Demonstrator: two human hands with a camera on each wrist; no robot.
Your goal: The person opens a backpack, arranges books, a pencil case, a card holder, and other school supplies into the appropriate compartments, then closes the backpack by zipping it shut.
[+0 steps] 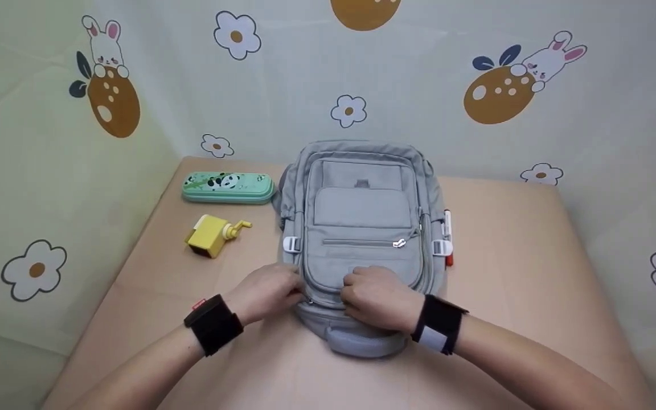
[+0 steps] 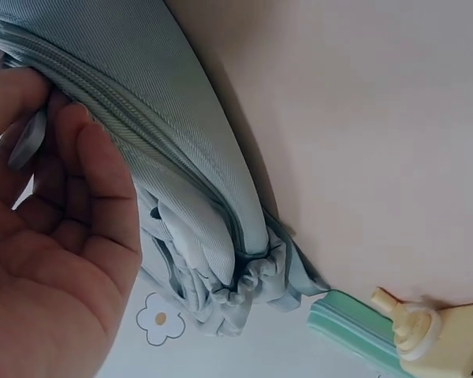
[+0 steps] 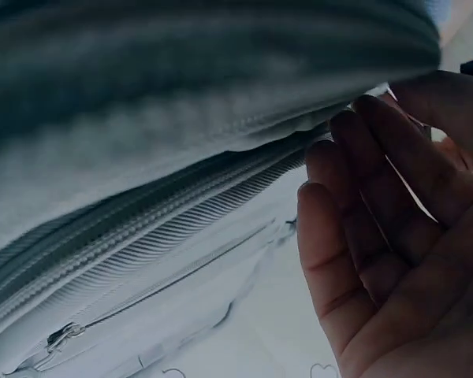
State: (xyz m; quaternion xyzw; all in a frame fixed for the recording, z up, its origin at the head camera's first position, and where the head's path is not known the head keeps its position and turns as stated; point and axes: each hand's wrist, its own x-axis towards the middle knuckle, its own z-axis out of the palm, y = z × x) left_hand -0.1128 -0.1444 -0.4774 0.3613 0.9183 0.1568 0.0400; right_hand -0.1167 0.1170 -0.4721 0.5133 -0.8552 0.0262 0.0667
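A grey backpack (image 1: 365, 208) lies front side up, its padded handle (image 1: 367, 343) toward me. At its lower left edge my left hand (image 1: 268, 293) has its fingers bent at the zip. In the left wrist view a flat grey zipper pull (image 2: 29, 142) sits between that hand's thumb and fingers, beside the zip track (image 2: 102, 98). My right hand (image 1: 379, 299) is over the lower front of the bag. The right wrist view shows the right fingers (image 3: 327, 236) and thumb gripping the edge of the backpack's fabric; the exact contact is partly hidden.
Left of the bag, a green pencil case (image 1: 228, 188) with pandas stands behind a yellow crank pencil sharpener (image 1: 211, 234). A marker (image 1: 448, 236) with a red end lies against the bag's right side. A patterned curtain (image 1: 299, 74) surrounds the beige table (image 1: 504, 239).
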